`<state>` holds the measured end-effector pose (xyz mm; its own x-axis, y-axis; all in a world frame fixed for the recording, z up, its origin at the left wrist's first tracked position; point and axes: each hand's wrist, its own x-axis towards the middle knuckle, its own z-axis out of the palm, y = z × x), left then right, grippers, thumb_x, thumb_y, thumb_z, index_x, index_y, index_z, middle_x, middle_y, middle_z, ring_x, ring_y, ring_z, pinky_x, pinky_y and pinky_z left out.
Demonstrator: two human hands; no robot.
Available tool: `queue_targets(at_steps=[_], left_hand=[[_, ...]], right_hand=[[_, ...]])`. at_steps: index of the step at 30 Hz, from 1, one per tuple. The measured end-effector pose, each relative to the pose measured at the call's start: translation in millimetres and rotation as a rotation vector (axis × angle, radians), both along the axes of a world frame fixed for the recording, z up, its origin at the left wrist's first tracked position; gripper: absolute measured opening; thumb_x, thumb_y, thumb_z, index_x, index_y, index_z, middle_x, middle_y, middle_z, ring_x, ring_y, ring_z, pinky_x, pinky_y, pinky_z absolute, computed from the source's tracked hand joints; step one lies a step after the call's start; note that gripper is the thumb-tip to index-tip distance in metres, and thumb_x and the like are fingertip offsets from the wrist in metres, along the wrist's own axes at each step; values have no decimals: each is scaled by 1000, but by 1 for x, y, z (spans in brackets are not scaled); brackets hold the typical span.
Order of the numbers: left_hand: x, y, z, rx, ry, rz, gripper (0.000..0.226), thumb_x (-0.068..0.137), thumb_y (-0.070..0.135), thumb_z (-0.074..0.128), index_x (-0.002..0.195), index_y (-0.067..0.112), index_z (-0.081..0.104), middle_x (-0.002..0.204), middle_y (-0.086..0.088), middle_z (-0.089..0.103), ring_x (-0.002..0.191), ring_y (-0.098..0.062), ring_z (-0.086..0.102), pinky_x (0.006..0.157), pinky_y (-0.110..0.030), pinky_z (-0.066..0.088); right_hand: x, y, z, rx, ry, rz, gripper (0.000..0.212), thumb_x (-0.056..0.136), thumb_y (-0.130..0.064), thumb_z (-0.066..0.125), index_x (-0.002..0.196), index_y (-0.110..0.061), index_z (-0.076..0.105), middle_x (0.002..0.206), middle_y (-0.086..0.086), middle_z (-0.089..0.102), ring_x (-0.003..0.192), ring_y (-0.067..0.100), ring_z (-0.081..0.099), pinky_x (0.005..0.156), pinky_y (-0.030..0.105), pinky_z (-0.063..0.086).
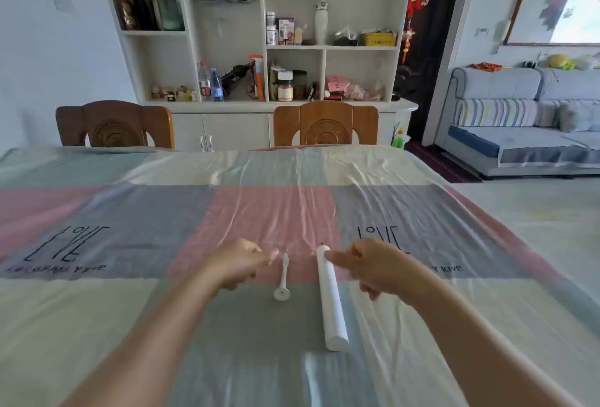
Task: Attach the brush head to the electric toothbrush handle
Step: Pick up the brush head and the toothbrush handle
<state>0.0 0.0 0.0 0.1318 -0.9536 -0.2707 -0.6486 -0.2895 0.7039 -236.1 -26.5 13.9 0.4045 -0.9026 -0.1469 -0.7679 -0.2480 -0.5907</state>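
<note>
My left hand (238, 262) hovers loosely curled, empty, beside the head (283, 278); my right hand (373, 265), half-curled, fingertip touching the handle (330, 299).

Both forearms reach fwd; left hand (238, 262) & right hand (373, 265) loosely curled, seemingly w/o any grip.

Matt white plastic handle (331, 299), creased cloth tablecloth (130, 212)
</note>
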Motion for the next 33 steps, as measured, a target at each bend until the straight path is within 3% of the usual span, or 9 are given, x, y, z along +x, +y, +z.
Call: queue_targets(at_steps=[5,8,10,12,15,21,24,28,33], left_hand=[[-12,0,-9,41,-60,-8,36,77,46,63,63,13,64,57,-1,57,42,-14,40,39,-16,30],[-20,-3,-8,53,-128,-17,42,74,46,66,43,19,55,28,8,43,36,-13,39,36,-15,29],[-23,-4,-10,78,-167,-29,45,73,45,67,42,17,50,24,8,37,34,-12,38,35,-15,28],[-24,-4,-10,83,-178,-43,46,73,43,68,42,16,47,25,7,36,33,-12,37,33,-14,27],[-25,-4,-11,90,-180,-61,45,75,43,66,43,16,49,39,-1,42,37,-14,39,35,-16,30],[-24,-5,-15,69,-158,-45,48,74,39,67,39,18,41,27,8,33,32,-9,32,35,-18,24],[-23,-6,-20,21,-130,-37,47,73,40,66,43,19,37,42,3,34,38,-11,29,41,-23,21],[-24,-6,-23,-62,-15,28,34,75,44,64,60,16,52,53,0,41,45,-13,34,45,-25,23],[-25,-12,-30,-200,198,112,34,78,41,64,52,20,55,47,4,46,42,-12,36,44,-23,28]], right_hand=[[8,13,-15,-47,265,-1,70,79,-70,41,37,-15,48,35,0,54,27,1,47,52,20,42],[14,17,-18,-18,314,1,69,78,-70,42,38,-14,48,28,0,49,23,3,44,57,20,45],[18,19,-21,8,317,8,64,80,-66,43,44,-14,46,21,-2,43,22,3,43,58,20,44],[22,21,-24,-8,320,20,55,83,-58,45,50,-14,43,21,-2,42,27,5,45,53,19,41],[27,21,-27,-60,337,35,45,86,-48,46,57,-15,40,39,-2,47,42,12,45,47,23,35],[32,19,-32,-76,331,-4,36,83,-42,49,61,-16,38,50,1,50,41,15,48,41,26,35],[33,19,-35,-93,298,-44,36,80,-43,52,60,-17,37,55,0,46,42,13,45,39,25,30],[31,19,-38,-136,282,-68,38,77,-44,52,58,-17,36,57,-1,43,46,11,40,41,25,25],[29,18,-40,-151,236,-88,37,77,-43,52,57,-17,35,57,-2,42,46,10,39,40,25,24]])
